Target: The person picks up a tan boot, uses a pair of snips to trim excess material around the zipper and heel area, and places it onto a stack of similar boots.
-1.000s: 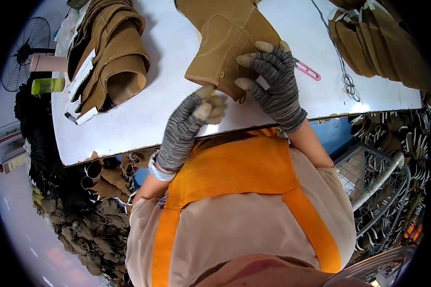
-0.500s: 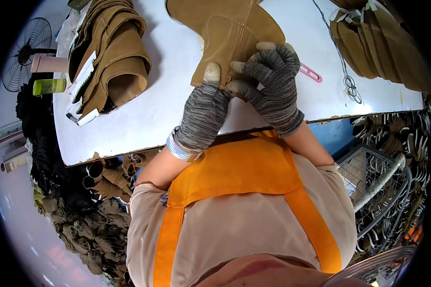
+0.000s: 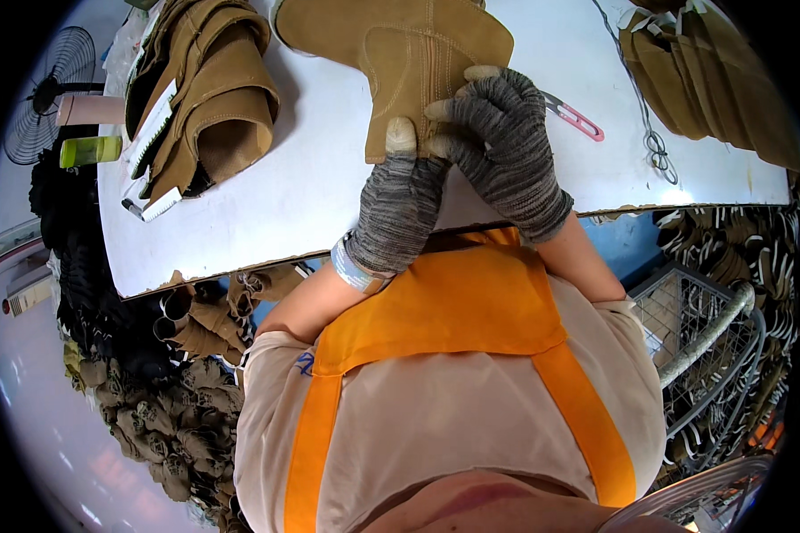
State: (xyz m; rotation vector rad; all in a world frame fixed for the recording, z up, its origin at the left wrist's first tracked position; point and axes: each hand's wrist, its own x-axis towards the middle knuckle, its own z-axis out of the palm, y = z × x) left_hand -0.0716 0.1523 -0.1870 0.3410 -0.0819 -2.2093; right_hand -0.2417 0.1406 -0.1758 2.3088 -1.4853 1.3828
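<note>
A tan suede boot upper (image 3: 387, 62) with rows of stitching and a zip down its side is held over the near part of the white table. My left hand (image 3: 400, 209), in a grey knitted glove with bare-coloured fingertips, grips its lower edge, thumb on top and fingers hidden beneath. On the right side of the same piece, my right hand (image 3: 507, 147), gloved alike, has its thumb and index finger at the bottom of the zip. Its other fingers curl over the right edge. Just beyond that hand lies a pink-handled cutting tool (image 3: 578, 120).
Nested tan boot uppers (image 3: 231, 115) lie at the table's left, near a yellow-green container (image 3: 91, 151). More tan pieces (image 3: 707, 89) sit at the right, beside a dark cord (image 3: 656, 151). A wire basket (image 3: 684, 320) stands below the white table (image 3: 240, 240), on the right.
The boot upper has shifted slightly and turned more upright. My left hand has moved a little to the right; both hands still hold the piece near the zip's end.
</note>
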